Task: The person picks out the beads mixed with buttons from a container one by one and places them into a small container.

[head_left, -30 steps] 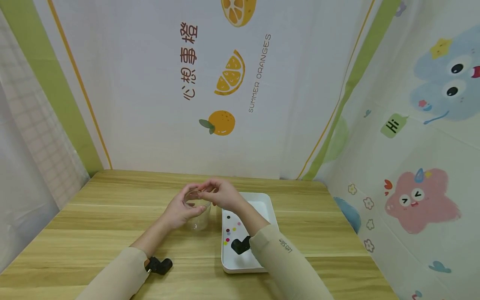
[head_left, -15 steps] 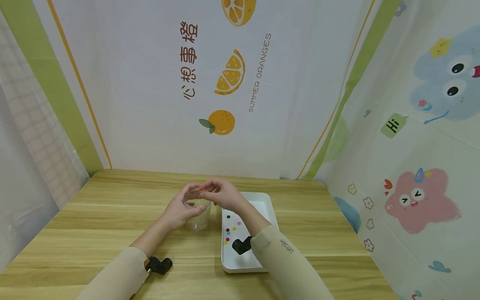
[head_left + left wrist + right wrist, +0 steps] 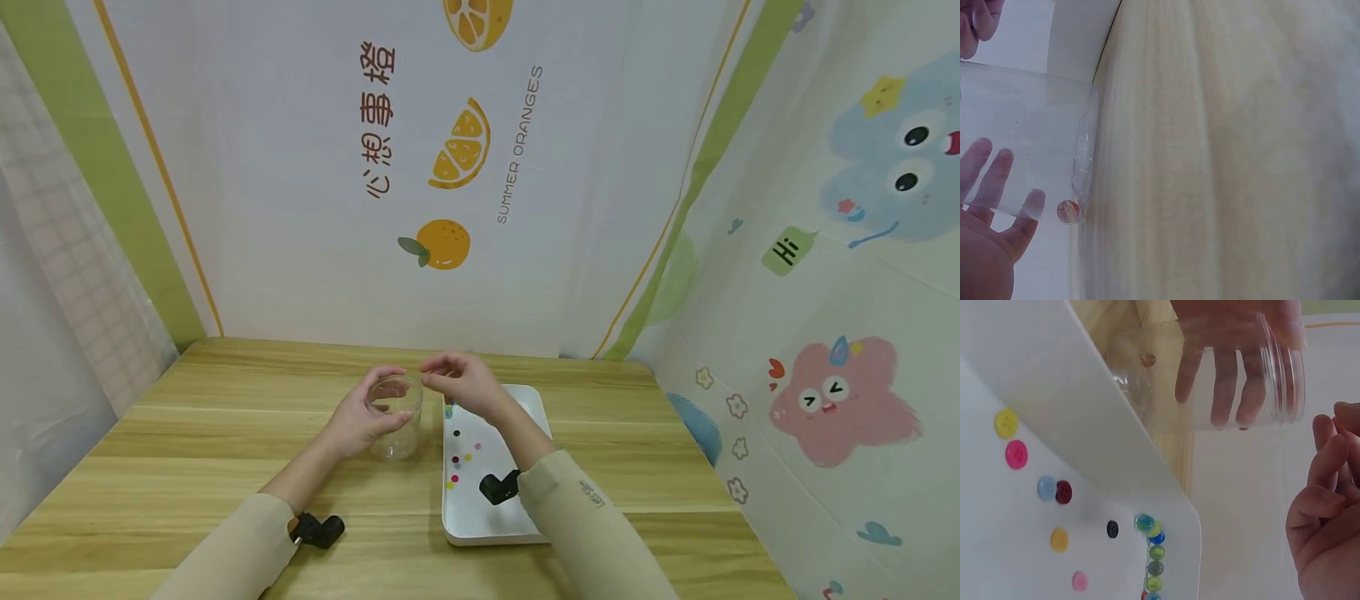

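On the tabletop [image 3: 225,433] the left hand [image 3: 358,421] wraps the clear jar [image 3: 396,421], one marble [image 3: 1069,211] inside. Beside its mouth the right hand [image 3: 467,385] hovers, fingers loosely curled, holding nothing I can see. Better keep the jar steady and upright.

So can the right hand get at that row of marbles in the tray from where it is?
Probably yes. The right hand hovers above the far end of the white tray, holding nothing, and the marbles lie uncovered along the tray's wall beside the jar. Nothing sits between them.
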`<state>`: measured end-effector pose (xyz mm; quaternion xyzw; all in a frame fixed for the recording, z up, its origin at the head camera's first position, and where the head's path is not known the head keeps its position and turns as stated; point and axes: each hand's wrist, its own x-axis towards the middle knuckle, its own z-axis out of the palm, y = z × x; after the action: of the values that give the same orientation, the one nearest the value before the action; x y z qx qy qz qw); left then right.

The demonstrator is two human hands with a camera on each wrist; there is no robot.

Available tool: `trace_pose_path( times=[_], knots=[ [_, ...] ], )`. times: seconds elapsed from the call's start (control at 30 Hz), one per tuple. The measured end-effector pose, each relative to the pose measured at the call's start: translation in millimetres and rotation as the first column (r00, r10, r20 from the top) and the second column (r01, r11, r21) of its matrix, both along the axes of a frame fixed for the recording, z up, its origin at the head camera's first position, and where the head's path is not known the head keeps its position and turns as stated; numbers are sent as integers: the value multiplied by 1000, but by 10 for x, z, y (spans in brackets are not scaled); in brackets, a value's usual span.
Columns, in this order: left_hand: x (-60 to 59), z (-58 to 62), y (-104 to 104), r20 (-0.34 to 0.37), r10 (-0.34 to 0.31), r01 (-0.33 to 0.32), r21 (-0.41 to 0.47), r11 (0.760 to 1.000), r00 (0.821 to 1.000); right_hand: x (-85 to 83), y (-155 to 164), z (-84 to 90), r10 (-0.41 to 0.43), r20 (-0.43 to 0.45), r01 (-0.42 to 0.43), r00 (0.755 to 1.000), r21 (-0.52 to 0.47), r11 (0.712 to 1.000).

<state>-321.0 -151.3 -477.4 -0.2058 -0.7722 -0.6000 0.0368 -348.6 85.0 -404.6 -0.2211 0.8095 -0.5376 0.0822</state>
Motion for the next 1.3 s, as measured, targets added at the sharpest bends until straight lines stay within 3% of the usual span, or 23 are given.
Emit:
trace_pose_path(
  times=[0.37, 0.73, 1.3],
  knots=[
    [-1, -2, 2, -4, 0, 0, -1, 1000, 1000, -64, 295, -116, -32, 29, 33, 999, -24, 999],
    [-8, -4, -4, -18, -3, 3, -3, 1000, 1000, -93, 550, -211, -100, 123, 109, 987, -74, 991],
    [-8, -14, -5, -5, -1, 1, -8, 1000, 1000, -164, 820, -375, -224, 98, 224, 970, 14, 974]
  ],
)
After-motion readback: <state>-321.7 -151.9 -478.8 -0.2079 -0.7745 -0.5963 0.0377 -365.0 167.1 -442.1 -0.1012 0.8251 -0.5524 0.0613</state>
